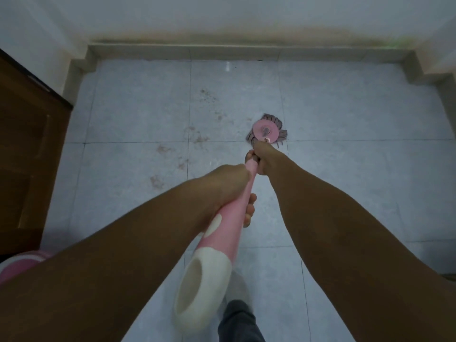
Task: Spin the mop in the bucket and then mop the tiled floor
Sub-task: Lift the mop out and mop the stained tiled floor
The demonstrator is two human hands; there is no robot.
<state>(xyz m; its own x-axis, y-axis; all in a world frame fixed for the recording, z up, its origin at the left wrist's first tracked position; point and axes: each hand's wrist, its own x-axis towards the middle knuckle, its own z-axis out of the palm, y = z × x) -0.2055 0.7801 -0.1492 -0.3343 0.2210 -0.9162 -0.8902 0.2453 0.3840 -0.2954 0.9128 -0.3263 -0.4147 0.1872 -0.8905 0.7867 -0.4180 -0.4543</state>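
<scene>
While left hand (230,185) and right hand (259,156) grip it, mop (232,223) on tiled floor (345,114).

The floor (138,114) was laid in large pale grey tiles with thin dark joints, marked by brownish stains (197,138) left of centre. A beige skirting (222,51) ran along the foot of a white wall (172,16), and a dark wooden panel (27,134) stood at the left edge; the light was dim.
</scene>
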